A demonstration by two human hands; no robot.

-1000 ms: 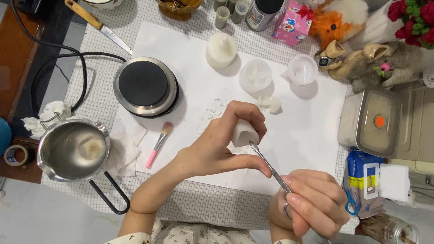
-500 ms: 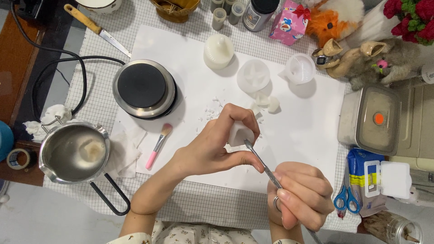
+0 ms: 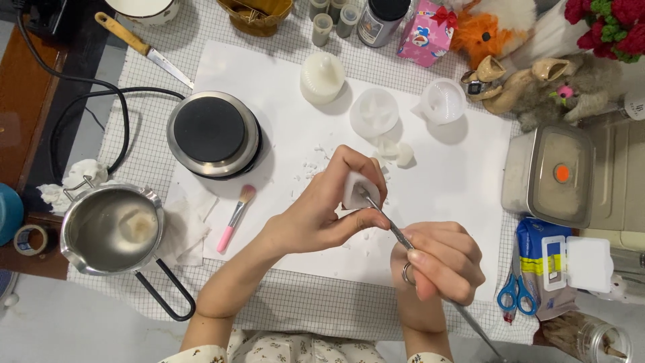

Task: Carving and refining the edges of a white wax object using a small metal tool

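Leftmost, a steel pot (image 3: 111, 228) and a pink brush (image 3: 235, 216) lie beyond the left hand (image 3: 322, 212), which is clamped on a small white wax piece (image 3: 354, 190). Just right, the right hand (image 3: 440, 262) grips a thin metal tool (image 3: 390, 225), its tip touching the piece.

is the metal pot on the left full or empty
Nearly empty. The pot shows its bare steel bottom, with only a small pale patch of residue inside. Whether that patch is liquid or solid, I cannot tell.

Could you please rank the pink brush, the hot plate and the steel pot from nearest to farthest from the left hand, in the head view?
1. Pink brush, just left of the left hand.
2. Hot plate, up and left.
3. Steel pot, far left at the table edge.
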